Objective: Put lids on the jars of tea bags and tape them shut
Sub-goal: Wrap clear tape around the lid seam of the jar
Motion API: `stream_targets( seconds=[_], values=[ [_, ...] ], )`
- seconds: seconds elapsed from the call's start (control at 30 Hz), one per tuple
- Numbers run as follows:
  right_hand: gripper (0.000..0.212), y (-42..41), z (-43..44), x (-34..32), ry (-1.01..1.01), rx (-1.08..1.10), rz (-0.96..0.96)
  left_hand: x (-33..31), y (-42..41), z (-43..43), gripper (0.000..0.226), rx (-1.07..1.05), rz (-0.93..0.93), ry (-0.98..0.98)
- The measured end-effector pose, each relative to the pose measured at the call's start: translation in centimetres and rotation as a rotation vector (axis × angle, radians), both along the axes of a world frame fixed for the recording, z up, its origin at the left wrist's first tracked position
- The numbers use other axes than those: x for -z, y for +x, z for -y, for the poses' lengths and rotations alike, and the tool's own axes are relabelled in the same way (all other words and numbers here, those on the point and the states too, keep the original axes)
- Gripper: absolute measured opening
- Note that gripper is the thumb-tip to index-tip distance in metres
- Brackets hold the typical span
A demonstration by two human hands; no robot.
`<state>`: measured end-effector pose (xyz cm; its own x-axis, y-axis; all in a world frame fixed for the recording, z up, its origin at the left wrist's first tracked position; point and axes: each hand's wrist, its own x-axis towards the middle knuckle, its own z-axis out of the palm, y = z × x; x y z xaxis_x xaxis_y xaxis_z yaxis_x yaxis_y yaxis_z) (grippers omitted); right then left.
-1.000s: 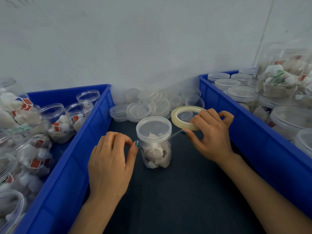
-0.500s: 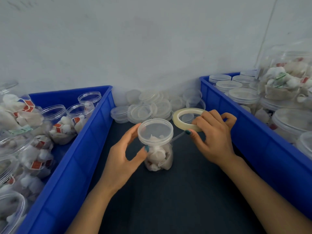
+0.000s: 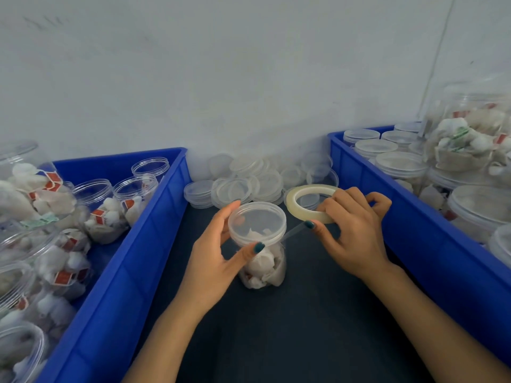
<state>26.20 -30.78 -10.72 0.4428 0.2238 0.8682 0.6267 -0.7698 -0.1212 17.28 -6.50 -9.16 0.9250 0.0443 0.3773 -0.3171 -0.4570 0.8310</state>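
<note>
A clear jar of tea bags (image 3: 263, 265) stands upright on the dark table, with a translucent lid (image 3: 257, 223) on top. My left hand (image 3: 218, 258) grips the lid, fingers behind the rim and thumb at its front edge. My right hand (image 3: 351, 230) holds a roll of clear tape (image 3: 309, 201) just right of the jar. A strip of tape (image 3: 293, 232) runs from the roll to the lid's right side.
A blue bin (image 3: 154, 239) on the left holds open jars of tea bags (image 3: 105, 214). A blue bin (image 3: 431, 239) on the right holds lidded jars (image 3: 401, 164). Several loose lids (image 3: 249, 183) are piled by the wall behind the jar.
My left hand has turned from resting knuckles-up beside the jar to gripping the lid from the left. The right hand and tape roll stayed in about the same place.
</note>
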Motion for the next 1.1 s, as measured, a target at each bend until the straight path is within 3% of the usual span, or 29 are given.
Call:
stream_targets(
  seconds=[0.13,0.3,0.37,0.43,0.53,0.7,0.87,1.03,1.1],
  values=[
    [0.037,0.1,-0.1,0.0,-0.008,0.014,0.005,-1.2,-0.6,-0.6,0.094,0.008,-0.064,0.051],
    [0.037,0.0,-0.3,-0.1,-0.01,0.024,0.01,-4.7,0.1,3.8,0.123,-0.328,-0.11,0.902],
    [0.031,-0.2,-0.3,-0.1,-0.004,0.014,0.005,-5.2,1.1,5.9,0.126,-0.352,-0.163,1.022],
    [0.027,-0.3,-0.1,-0.2,0.016,-0.002,-0.007,-5.1,1.8,7.0,0.116,-0.389,-0.153,1.075],
    [0.029,-0.3,-0.1,-0.2,0.005,0.0,-0.037,-4.4,2.3,6.5,0.103,-0.428,-0.06,1.093],
    [0.044,-0.6,-1.1,-0.2,-0.015,0.003,-0.091,-4.0,2.4,4.9,0.08,-0.231,0.017,0.967],
    [0.044,-1.0,-1.8,-0.4,-0.046,0.058,-0.045,-4.1,2.0,3.6,0.083,-0.079,0.006,0.732],
    [0.045,-1.3,-2.5,-0.6,-0.04,0.04,-0.059,-4.6,2.1,2.7,0.082,0.013,-0.029,0.662],
    [0.057,-1.2,-2.3,-0.9,-0.055,-0.011,-0.15,-4.7,2.0,2.5,0.088,0.04,-0.057,0.634]
  ],
)
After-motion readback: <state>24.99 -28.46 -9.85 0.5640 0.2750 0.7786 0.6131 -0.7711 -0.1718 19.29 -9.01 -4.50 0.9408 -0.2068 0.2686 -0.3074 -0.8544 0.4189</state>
